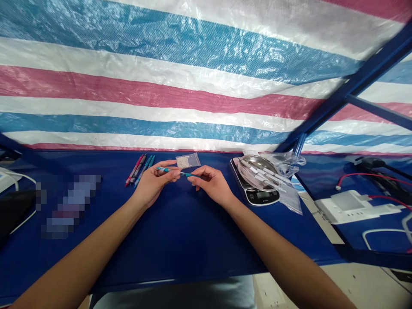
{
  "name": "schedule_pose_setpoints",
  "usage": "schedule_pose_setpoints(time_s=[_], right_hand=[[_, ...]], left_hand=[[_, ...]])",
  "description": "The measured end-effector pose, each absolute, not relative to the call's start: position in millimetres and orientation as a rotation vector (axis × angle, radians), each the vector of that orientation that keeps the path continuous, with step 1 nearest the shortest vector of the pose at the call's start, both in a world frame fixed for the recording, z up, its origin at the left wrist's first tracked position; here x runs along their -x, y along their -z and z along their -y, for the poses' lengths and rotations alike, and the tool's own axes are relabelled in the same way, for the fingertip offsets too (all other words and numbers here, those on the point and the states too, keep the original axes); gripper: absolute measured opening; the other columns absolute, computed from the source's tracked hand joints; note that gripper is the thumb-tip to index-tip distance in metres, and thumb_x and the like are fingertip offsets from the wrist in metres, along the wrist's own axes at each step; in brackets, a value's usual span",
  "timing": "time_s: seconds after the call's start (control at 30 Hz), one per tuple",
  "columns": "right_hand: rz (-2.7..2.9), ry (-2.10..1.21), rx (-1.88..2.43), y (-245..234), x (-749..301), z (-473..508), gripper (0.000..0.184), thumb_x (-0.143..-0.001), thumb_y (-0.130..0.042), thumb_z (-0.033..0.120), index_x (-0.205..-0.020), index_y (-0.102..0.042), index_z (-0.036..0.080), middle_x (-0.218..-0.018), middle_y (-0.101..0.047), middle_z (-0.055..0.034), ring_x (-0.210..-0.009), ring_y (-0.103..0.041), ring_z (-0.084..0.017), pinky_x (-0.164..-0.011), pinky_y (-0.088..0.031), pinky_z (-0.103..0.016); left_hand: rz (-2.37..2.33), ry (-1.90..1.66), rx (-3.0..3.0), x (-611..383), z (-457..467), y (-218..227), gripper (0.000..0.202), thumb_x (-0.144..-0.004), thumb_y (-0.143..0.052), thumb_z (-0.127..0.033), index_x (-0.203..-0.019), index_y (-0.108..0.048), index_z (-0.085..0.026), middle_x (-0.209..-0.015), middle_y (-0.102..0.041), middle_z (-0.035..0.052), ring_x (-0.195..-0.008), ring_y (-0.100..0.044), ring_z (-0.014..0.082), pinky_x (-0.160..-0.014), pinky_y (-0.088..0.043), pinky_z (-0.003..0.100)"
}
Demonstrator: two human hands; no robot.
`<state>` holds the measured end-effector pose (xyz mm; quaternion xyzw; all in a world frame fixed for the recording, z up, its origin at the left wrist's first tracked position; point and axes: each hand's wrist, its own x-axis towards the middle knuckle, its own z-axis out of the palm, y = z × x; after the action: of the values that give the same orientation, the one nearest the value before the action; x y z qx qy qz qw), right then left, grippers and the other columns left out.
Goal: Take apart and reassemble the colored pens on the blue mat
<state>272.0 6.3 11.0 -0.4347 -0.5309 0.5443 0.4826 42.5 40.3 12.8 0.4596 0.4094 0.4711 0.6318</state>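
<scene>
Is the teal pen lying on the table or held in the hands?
Held: the left hand pinches the teal pen, its tip reaching toward the right hand.

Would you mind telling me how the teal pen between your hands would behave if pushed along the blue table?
The teal pen looks slim and rigid, so it probably won't flex. Its round-looking barrel would likely roll when pushed across the smooth blue table. It is probably light, since the left hand and right hand carry it with just their fingertips.
</scene>
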Motion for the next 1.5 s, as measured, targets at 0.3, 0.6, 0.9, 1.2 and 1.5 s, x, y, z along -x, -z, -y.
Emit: schedule_pose_setpoints(time_s=[0.3, 0.6, 0.9, 1.2, 1.5], right_hand=[[1.29, -1.481, 0.972, -14.0, -274.8, -7.1, 0.049, -0.085, -0.087, 0.056, -0.115, -0.066, 0.022, -0.092, -0.078, -0.0026, -0.069, -0.073, -0.016, -0.048, -0.052, -0.022], [1.401, -1.462, 1.028, -19.4, -282.4, -7.2, 0.047, -0.09, -0.084, 0.056, -0.116, -0.068, 0.02, -0.092, -0.078, -0.0052, -0.074, -0.076, -0.019, -0.048, -0.052, -0.022], [1.396, -1.498, 0.986, -21.4, -283.2, -6.8, 0.047, -0.09, -0.084, 0.057, -0.115, -0.066, 0.021, -0.091, -0.077, -0.0037, -0.074, -0.076, -0.019, -0.05, -0.053, -0.023], [1.441, -1.312, 1.012, -19.3, -289.5, -9.8, 0.036, -0.094, -0.081, 0.051, -0.114, -0.073, 0.023, -0.101, -0.077, -0.0057, -0.085, -0.074, -0.02, -0.058, -0.055, -0.027], [1.654, -1.095, 1.255, -23.9, -287.8, -3.2, 0.044, -0.101, -0.068, 0.062, -0.086, -0.073, 0.021, -0.074, -0.073, -0.0019, -0.067, -0.065, -0.018, -0.064, -0.051, -0.03]], left_hand=[[-0.888, -1.023, -1.062, -49.0, -35.4, -10.1, 0.061, -0.074, -0.101, -0.038, -0.127, -0.078, -0.02, -0.122, -0.083, 0.013, -0.114, -0.078, 0.0283, -0.111, -0.057, 0.044], [-0.855, -1.004, -1.056, -47.7, -34.9, -10.7, 0.06, -0.075, -0.1, -0.036, -0.13, -0.077, -0.024, -0.125, -0.082, 0.0116, -0.125, -0.075, 0.0301, -0.119, -0.052, 0.047], [-0.845, -0.979, -1.121, -46.2, -35.0, -6.4, 0.057, -0.076, -0.099, -0.035, -0.127, -0.078, -0.022, -0.125, -0.082, 0.0121, -0.123, -0.075, 0.0307, -0.12, -0.05, 0.05], [-0.884, -0.838, -1.348, -35.5, -39.1, -21.5, 0.046, -0.098, -0.073, -0.058, -0.124, -0.083, -0.022, -0.128, -0.08, 0.0144, -0.101, -0.079, 0.0286, -0.086, -0.062, 0.038], [-1.033, -0.768, -1.782, -32.6, -37.0, -19.3, 0.026, -0.087, -0.086, -0.047, -0.105, -0.088, -0.029, -0.109, -0.085, 0.0064, -0.104, -0.078, 0.031, -0.099, -0.06, 0.043]])
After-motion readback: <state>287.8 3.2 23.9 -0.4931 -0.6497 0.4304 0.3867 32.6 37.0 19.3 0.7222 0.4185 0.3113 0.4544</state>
